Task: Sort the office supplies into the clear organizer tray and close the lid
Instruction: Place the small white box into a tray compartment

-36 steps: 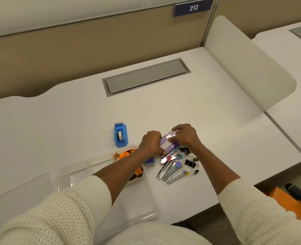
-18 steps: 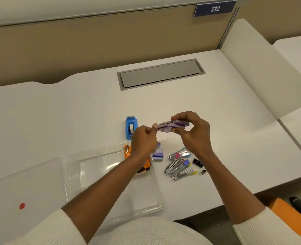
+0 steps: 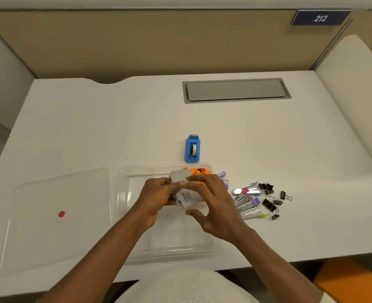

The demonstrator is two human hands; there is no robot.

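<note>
The clear organizer tray (image 3: 137, 243) lies on the white desk near the front edge. Its clear lid (image 3: 56, 217), marked with a red dot, lies flat to the left. Over the tray's upper right part, my left hand (image 3: 158, 197) and my right hand (image 3: 215, 206) together hold small flat white and purple boxes (image 3: 188, 196). An orange item (image 3: 199, 172) lies in the tray's far right corner, partly hidden by the hands. Small purple boxes (image 3: 221, 174) show at the tray's right rim.
A blue tape dispenser (image 3: 192, 148) stands just beyond the tray. To the right lie several metal clips with coloured ends (image 3: 247, 201) and several black binder clips (image 3: 269, 196). A grey cable hatch (image 3: 236, 90) is set in the desk's far side. A partition rises behind.
Both hands carried the purple boxes from above the clip pile leftward and down over the tray. The view has shifted left, and the lid is now fully visible.
</note>
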